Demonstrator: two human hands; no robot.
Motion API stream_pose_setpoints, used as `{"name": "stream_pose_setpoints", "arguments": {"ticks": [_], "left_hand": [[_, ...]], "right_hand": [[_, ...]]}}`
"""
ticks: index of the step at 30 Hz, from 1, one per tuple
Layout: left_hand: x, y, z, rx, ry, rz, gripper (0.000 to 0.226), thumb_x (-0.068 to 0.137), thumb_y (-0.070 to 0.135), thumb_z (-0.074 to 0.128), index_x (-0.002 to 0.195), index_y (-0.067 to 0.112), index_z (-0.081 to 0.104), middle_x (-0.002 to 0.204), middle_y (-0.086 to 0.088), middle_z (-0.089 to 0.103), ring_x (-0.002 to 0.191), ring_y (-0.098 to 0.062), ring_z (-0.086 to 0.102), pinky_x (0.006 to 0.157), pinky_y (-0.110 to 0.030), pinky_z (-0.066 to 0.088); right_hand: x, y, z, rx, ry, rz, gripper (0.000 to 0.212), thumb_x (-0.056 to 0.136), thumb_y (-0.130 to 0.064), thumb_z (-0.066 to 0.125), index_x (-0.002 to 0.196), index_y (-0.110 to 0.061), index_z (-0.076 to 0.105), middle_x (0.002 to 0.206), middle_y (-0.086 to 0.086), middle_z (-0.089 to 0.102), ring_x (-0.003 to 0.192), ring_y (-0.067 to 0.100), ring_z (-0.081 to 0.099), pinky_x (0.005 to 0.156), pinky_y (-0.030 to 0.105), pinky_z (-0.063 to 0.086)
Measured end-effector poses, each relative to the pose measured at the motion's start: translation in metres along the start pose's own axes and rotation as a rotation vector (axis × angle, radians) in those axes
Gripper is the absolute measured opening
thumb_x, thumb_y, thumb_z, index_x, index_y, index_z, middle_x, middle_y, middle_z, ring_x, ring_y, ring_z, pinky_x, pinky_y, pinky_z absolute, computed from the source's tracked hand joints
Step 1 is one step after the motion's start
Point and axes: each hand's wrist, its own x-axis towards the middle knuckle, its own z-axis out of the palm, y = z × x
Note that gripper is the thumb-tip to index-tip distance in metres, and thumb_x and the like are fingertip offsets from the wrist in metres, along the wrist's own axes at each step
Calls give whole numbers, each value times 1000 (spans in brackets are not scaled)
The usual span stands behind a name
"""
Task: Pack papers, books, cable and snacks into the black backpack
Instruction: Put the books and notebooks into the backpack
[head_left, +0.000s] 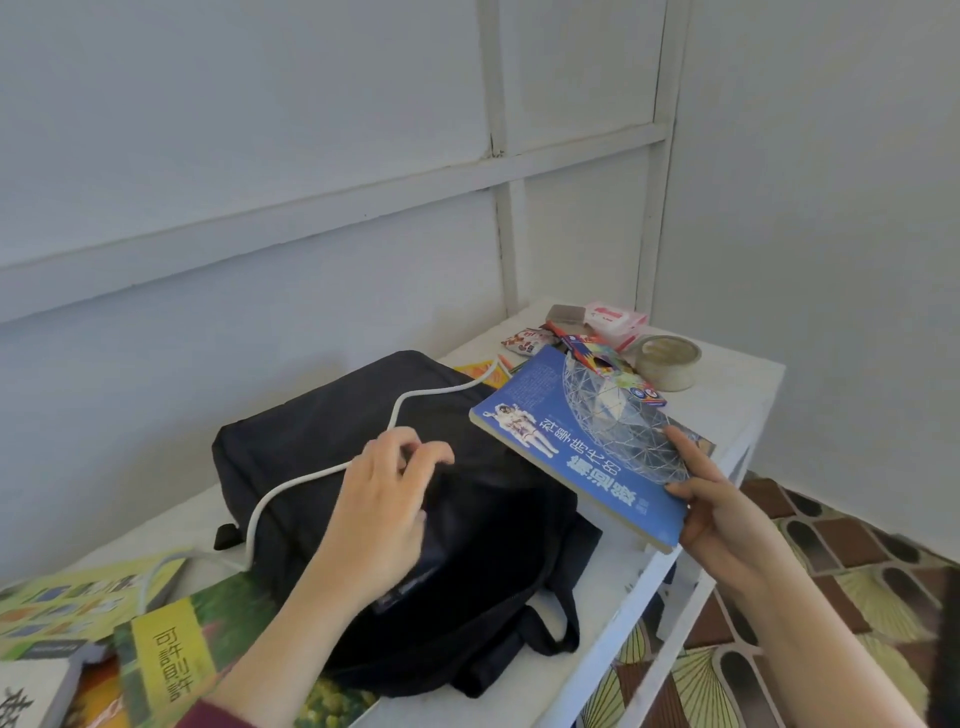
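The black backpack (363, 447) lies flat on the white table (727, 384). A white cable (291, 480) snakes across its top and down to the left. My left hand (382, 499) rests on the backpack with curled fingers pinching the fabric near the cable. My right hand (719, 506) grips the near corner of a blue book (582, 447), holding it tilted above the backpack's right side. More books (161, 660) and papers (78, 597) lie at the lower left. Snack packets (524, 340) sit at the far end of the table.
A roll of tape (667, 361), a pink-and-white box (615, 319) and a colourful pencil box (618, 376) stand beyond the blue book. Grey walls close in behind and to the right. A patterned floor (831, 571) shows past the table's right edge.
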Motion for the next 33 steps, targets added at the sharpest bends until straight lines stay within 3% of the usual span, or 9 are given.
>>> {"name": "stream_pose_setpoints", "arguments": {"ticks": [3, 6, 8, 14, 18, 23, 25, 29, 33], "left_hand": [[3, -11, 4, 127, -111, 200, 49, 51, -9, 72, 85, 23, 59, 86, 7, 55, 71, -12, 50, 58, -22, 41], [-4, -14, 8, 86, -249, 105, 29, 80, 26, 67, 107, 26, 57, 104, 11, 56, 90, -10, 55, 73, -21, 42], [-8, -18, 10, 74, -303, 10, 47, 80, 42, 64, 121, 28, 47, 118, 14, 48, 103, -7, 49, 83, -20, 40], [7, -37, -11, -176, -334, -205, 37, 84, 29, 58, 113, 42, 37, 99, 15, 59, 88, -9, 59, 76, -28, 44], [21, -64, -21, -357, -327, -385, 48, 90, 18, 48, 107, 59, 30, 102, 1, 64, 97, -20, 59, 90, -37, 42], [27, -79, -9, -143, -284, -256, 64, 93, 3, 38, 120, 61, 38, 145, 5, 25, 93, -17, 57, 73, -20, 43], [27, -78, -1, -102, -290, -219, 67, 93, -2, 34, 123, 57, 42, 153, 6, 12, 117, -21, 49, 79, -19, 41], [21, -76, 6, -67, -363, -271, 47, 96, 33, 41, 125, 68, 26, 156, 5, 9, 137, -22, 29, 98, -32, 40], [21, -78, 1, 55, -423, -256, 71, 83, 51, 58, 122, 74, 3, 120, 2, 50, 100, -17, 57, 76, -24, 46]], "right_hand": [[-5, 1, -3, 10, 4, 7, 59, 87, 13, 31, 128, -24, 54, 118, -2, 63, 76, 15, 71, 58, 29, 59], [-10, 4, -7, -10, 7, 28, 58, 88, 12, 32, 128, -24, 54, 119, -1, 62, 76, 16, 71, 56, 29, 58], [-12, 8, -11, -16, 7, 48, 59, 88, 12, 32, 128, -25, 54, 118, -1, 62, 76, 17, 71, 54, 29, 58], [-18, 15, -20, -56, -39, 119, 57, 87, 12, 32, 119, -27, 60, 120, 1, 63, 82, 24, 71, 56, 36, 59], [-16, 19, -21, -138, -64, 170, 57, 86, 12, 35, 120, -25, 61, 121, 5, 64, 89, 29, 69, 59, 38, 59], [-8, 27, -17, -186, -72, 212, 55, 86, 14, 36, 119, -22, 63, 118, 8, 66, 91, 30, 69, 58, 36, 58], [-5, 27, -15, -216, -83, 221, 54, 86, 14, 37, 118, -21, 64, 119, 8, 66, 90, 29, 68, 57, 34, 58], [0, 23, -12, -271, -115, 238, 53, 87, 14, 38, 115, -22, 65, 119, 8, 66, 92, 30, 68, 58, 35, 58], [8, 18, -7, -297, -157, 257, 52, 85, 15, 40, 117, -19, 64, 117, 10, 67, 93, 29, 68, 64, 36, 60]]}}
